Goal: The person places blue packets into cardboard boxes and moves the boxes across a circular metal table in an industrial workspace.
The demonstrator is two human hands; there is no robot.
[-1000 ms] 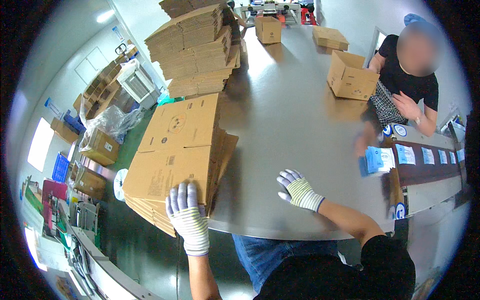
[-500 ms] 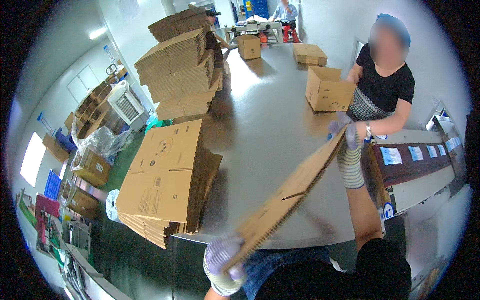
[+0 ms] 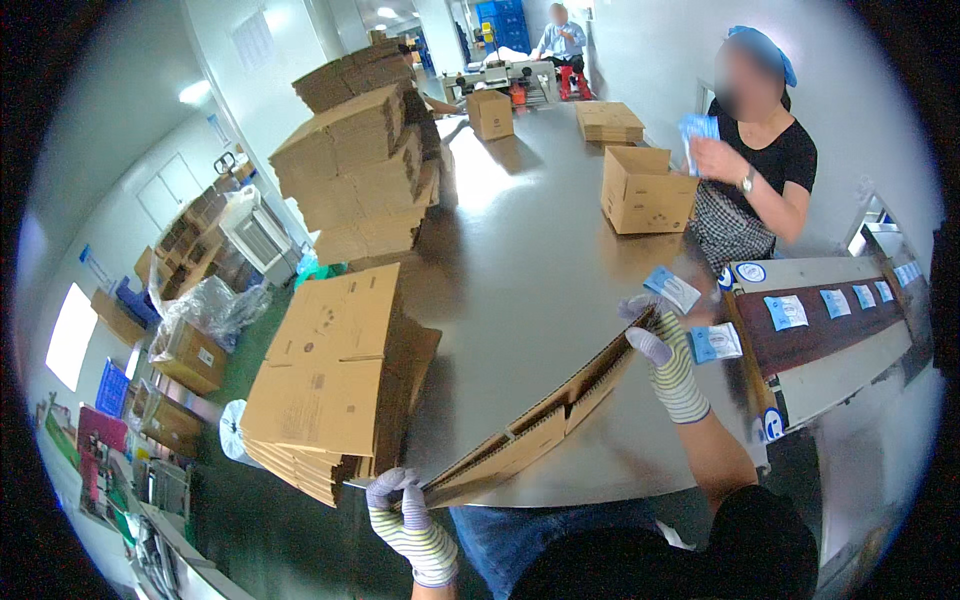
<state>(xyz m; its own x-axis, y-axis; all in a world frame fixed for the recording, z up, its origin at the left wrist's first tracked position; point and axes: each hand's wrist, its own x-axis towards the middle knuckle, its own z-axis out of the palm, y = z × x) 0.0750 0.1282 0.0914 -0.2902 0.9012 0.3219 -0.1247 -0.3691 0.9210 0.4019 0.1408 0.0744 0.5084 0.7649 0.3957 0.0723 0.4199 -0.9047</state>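
Both my hands are on one flattened cardboard box (image 3: 545,420), held edge-on over the near edge of the steel counter (image 3: 530,260). My left hand (image 3: 405,515) sits low near the bottom of the view, striped glove, fingers curled and clamped on the near lower end of the flat box, forearm coming up from the lower edge. My right hand (image 3: 660,355) is raised and further out, arm stretched forward and up from the lower right, wrist bent, fingers pinched shut on the far upper end of the box. So the box runs diagonally, low at my left, high at my right, flaps partly parting along its lower side. It hangs above the counter, whether its edge touches the top I cannot tell.

Just left of it lies a stack of flat cartons (image 3: 335,385), overhanging the counter edge. Further back stands a taller pile of flat cartons (image 3: 365,165). An erected open box (image 3: 645,190) stands on the far right part of the counter, in front of another person (image 3: 760,170) who holds a blue packet. Small blue packets (image 3: 715,342) lie near my right hand, more along the conveyor (image 3: 840,310) at right.
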